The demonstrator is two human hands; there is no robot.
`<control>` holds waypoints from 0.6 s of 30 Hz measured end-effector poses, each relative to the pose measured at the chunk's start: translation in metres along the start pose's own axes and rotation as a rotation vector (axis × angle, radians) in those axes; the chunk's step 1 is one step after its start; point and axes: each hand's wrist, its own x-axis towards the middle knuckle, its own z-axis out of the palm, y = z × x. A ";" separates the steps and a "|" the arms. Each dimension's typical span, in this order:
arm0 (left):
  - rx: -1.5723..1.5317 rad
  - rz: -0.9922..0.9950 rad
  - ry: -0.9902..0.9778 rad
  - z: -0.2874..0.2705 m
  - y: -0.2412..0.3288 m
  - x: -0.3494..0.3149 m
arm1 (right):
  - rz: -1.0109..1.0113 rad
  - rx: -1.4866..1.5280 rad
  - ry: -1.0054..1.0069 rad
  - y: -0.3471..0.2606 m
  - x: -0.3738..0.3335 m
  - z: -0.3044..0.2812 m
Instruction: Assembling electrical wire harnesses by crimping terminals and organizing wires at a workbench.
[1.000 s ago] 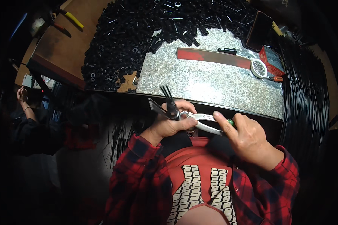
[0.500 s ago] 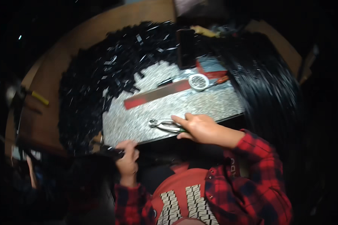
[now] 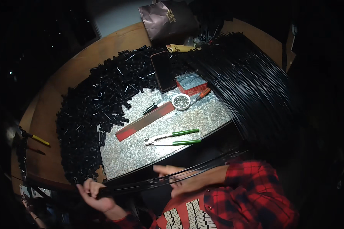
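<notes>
"Speckled stone slab [image 3: 141, 160] on a brown wooden table [image 3: 46, 114], brightly lit. What's that you have in front of it?"

"Long black strands [image 3: 137, 187], thin, glossy and slightly bowed, stretched along just off the slab's front edge. My left hand [image 3: 97, 195] is closed round their left end."

"And the other one?"

"My right hand [image 3: 182, 183] is apart from it, blurred, fingers spread. The strands pass over it; whether they touch, I can't tell."

"What's different from a moment ago?"

"I was gripping the green-handled pliers [image 3: 176, 133] then. Now they lie on the stone, jaws to the left."

"How much room have you got?"

"Bare stone runs left from the pliers to the pile of black parts [image 3: 103, 80], with the red bar [image 3: 145, 121] behind. On the right, a heap of black rods [image 3: 248, 72] crowds the slab."
</notes>
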 end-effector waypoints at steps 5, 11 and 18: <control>0.231 -0.207 0.614 0.013 -0.117 -0.031 | -0.698 -0.426 0.168 -0.072 0.016 -0.058; 0.893 -0.880 -0.091 -0.024 -0.113 -0.065 | -0.308 -0.277 0.010 -0.077 0.037 -0.058; 1.182 0.076 -0.227 0.052 -0.083 0.015 | -0.110 -0.456 -0.225 0.010 0.054 -0.015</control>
